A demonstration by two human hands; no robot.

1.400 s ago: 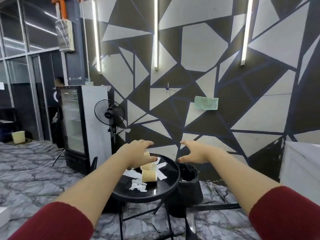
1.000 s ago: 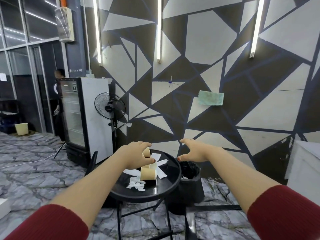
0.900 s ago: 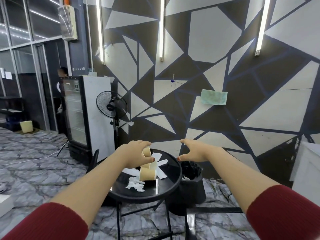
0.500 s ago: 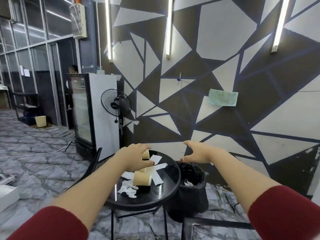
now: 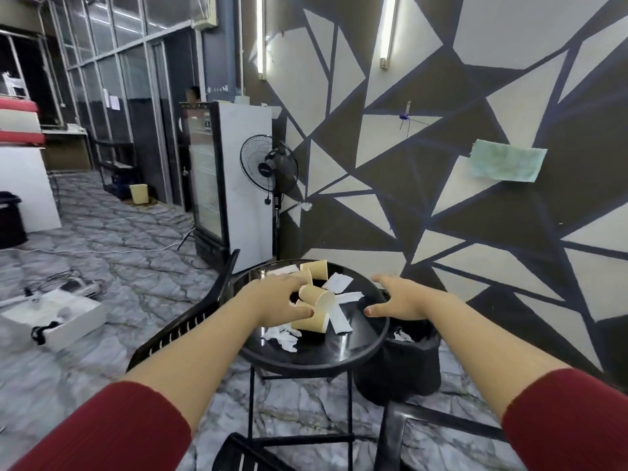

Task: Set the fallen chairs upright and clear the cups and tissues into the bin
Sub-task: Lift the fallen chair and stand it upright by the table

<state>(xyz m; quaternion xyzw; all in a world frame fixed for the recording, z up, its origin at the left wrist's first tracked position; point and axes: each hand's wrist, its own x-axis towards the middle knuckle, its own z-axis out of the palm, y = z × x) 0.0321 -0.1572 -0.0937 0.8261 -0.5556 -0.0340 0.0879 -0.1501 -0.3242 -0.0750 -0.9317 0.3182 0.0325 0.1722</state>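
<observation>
A round black table [image 5: 360, 348] carries several tan paper cups [image 5: 316, 295] lying on their sides and crumpled white tissues [image 5: 282, 336]. My left hand [image 5: 278, 300] hovers over the cups at the table's left, fingers spread, holding nothing. My right hand [image 5: 401, 297] is held open above the table's right rim. A black bin [image 5: 401, 362] lined with a bag stands on the floor just right of the table, a tissue inside it. A black chair [image 5: 183, 328] leans tilted against the table's left side. Part of another black chair [image 5: 407, 423] shows at the bottom right.
A glass-door fridge [image 5: 217, 178] and a standing fan [image 5: 272, 171] stand by the patterned wall behind the table. A white box [image 5: 64, 317] and cables lie on the marble floor at left. A person stands behind the fridge.
My view has swung to the left and closer to the table. Both hands stay stretched out over the table, the left now lower over the cups.
</observation>
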